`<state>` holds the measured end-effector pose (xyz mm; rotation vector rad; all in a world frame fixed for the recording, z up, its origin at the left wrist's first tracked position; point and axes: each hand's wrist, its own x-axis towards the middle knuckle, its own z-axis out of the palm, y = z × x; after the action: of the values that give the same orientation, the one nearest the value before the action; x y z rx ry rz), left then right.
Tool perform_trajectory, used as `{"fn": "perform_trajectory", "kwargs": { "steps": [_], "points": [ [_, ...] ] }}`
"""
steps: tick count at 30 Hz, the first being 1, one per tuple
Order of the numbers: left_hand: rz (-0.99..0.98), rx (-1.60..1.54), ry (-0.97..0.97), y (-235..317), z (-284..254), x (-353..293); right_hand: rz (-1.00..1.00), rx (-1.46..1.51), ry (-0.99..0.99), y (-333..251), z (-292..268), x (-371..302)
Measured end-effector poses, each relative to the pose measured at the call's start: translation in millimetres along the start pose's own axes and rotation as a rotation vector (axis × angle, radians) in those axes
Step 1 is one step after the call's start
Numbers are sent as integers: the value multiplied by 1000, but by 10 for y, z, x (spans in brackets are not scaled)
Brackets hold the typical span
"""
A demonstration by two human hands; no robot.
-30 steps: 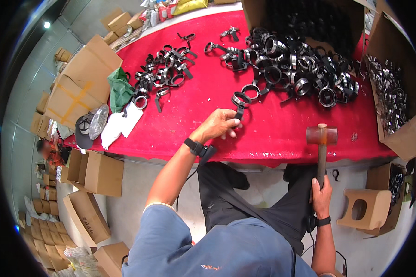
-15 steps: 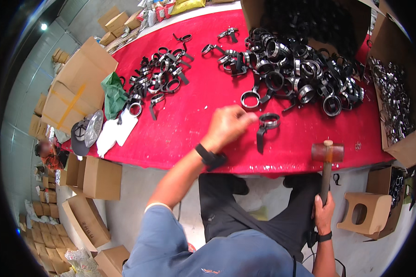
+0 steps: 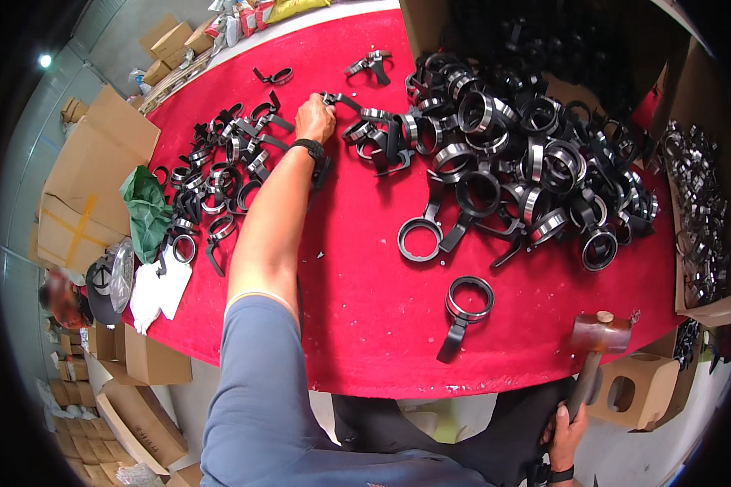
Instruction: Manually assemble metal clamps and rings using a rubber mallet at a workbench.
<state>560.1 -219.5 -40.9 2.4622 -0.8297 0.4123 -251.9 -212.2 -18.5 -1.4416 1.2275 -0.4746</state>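
Note:
My left hand (image 3: pixel 315 120) reaches far over the red table, its fingers closed on a black and silver ring clamp (image 3: pixel 345 101) whose arm sticks out to the right. Most of that ring is hidden by the fingers. Near the front edge, my right hand (image 3: pixel 566 430) grips the handle of a mallet (image 3: pixel 601 333) with a brown, barrel-shaped head. One ring clamp (image 3: pixel 469 300) lies alone on the cloth, left of the mallet, its arm pointing toward me. Just right of my left hand, a large heap of similar ring clamps (image 3: pixel 479 191) spreads out.
A looser cluster of clamps (image 3: pixel 219 174) lies on the left, beside a green bag (image 3: pixel 146 211) and white sheets (image 3: pixel 170 280). At the right, an open carton (image 3: pixel 711 308) contains shiny metal parts. Another carton (image 3: pixel 422 28) stands behind the heap. Red cloth (image 3: pixel 365 300) covers the table.
My left hand has moved from beside the lone front clamp to the far side and closed on another clamp. The view has shifted forward. My right hand still holds the mallet.

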Motion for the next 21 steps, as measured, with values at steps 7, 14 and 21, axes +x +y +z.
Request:
{"fn": "perform_trajectory", "kwargs": {
  "steps": [7, 14, 21],
  "points": [
    [104, 167, 229, -425, -1145, 119, -5, -11, 31, -91, 44, -22],
    [177, 419, 437, -798, -2340, -396, -66, -17, -33, -65, 49, -28],
    [-19, -317, -500, 1588, -2377, -3143, -177, 12, -110, 34, 48, -157]
  ]
}}
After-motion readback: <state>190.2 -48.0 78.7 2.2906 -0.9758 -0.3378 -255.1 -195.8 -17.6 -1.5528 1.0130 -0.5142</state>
